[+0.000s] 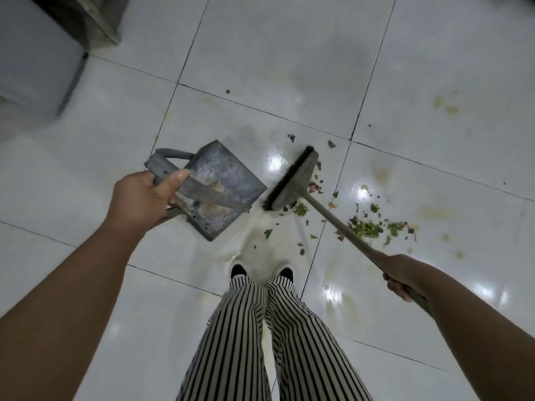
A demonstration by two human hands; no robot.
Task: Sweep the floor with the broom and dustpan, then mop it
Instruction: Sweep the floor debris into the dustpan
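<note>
While left hand [142,198] grips dustpan [223,183], right hand [401,274] holds broom [289,180].

Grey dustpan [220,180], black-and-white striped trousers [260,337]

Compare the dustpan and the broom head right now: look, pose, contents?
The dustpan is a wide, worn metal tray; the broom head is a narrow bar edged with dark bristles. The left hand grips the dustpan directly, while the right hand holds the broom far up its stick. Scraps lie by the broom head, none visibly in the dustpan. Both are grey.
</note>
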